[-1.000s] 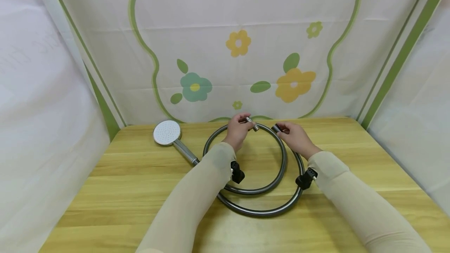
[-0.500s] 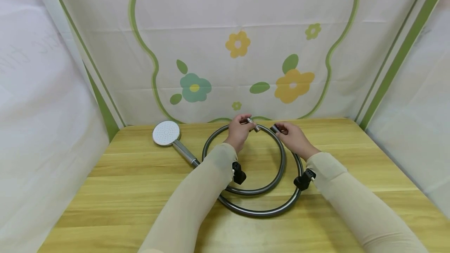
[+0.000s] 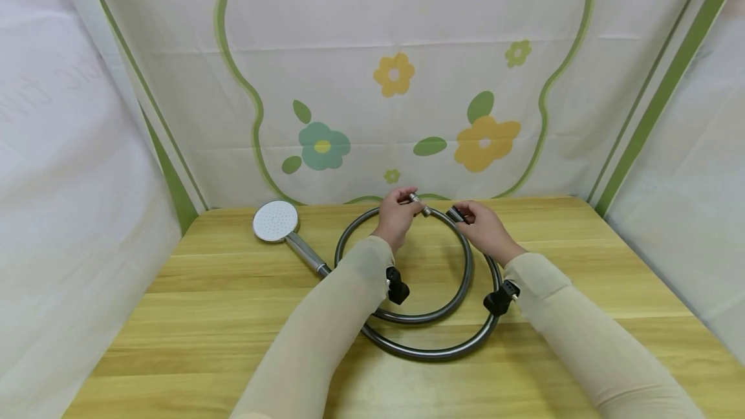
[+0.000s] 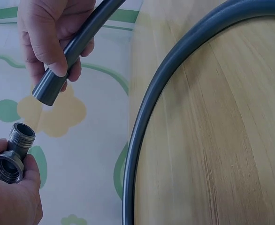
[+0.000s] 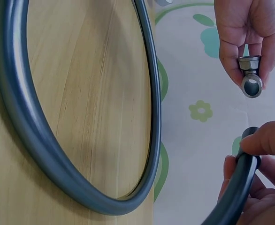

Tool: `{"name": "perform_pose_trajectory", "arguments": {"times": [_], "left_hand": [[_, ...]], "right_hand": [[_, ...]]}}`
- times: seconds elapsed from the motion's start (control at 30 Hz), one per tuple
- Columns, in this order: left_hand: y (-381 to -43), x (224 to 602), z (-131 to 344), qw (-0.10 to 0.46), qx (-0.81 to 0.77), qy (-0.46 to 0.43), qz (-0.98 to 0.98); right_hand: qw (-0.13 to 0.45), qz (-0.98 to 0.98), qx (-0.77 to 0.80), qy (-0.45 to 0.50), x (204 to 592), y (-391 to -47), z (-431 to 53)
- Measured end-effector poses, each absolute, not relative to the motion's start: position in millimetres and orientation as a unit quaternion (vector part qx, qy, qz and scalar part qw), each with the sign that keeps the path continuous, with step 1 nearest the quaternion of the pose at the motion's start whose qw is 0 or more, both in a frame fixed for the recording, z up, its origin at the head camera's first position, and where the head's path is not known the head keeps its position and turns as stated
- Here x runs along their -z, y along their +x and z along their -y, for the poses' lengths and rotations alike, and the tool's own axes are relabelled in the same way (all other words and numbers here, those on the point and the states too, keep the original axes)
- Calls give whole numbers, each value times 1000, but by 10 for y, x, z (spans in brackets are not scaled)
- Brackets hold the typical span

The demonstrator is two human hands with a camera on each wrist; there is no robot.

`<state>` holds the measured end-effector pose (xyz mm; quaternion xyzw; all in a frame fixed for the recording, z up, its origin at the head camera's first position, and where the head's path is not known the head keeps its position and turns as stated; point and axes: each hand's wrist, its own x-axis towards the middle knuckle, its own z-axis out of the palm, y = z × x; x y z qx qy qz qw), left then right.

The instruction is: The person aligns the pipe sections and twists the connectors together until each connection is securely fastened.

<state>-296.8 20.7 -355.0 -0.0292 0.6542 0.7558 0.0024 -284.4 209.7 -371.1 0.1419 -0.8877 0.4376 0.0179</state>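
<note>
While hands [image 3: 394,220] [image 3: 487,231] grip fitting [image 4: 16,151] and hose [image 3: 438,354], the left-wrist view alone shows threads [image 4: 22,138].

Two hands [image 3: 396,218] [image 3: 489,233], one showerhead [image 3: 275,221], one hose [image 3: 431,354], one fitting [image 5: 249,64]

A small, fabric-screened tabletop booth is shown; the building around it cannot be told. From the seat at 6 o'clock, a wood-grain tabletop [image 3: 192,335] is closed off at 12 o'clock by a white cloth backdrop [image 3: 436,11], printed with an orange flower [image 3: 485,150] near 1 o'clock and a teal flower [image 3: 323,159] between 11 and 12. White side sheets [image 3: 64,180] are hung at 10 and 2 o'clock. By the black cameras [image 3: 398,288] worn at both wrists, a recording set is suggested.
</note>
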Motion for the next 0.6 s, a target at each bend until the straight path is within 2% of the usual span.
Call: {"name": "perform_pose_trajectory", "arguments": {"times": [0.6], "left_hand": [[-2979, 3526, -236, -12, -769, -39, -638]], "right_hand": [[23, 885, -445, 132, 3671, -2772, -2074]]}}
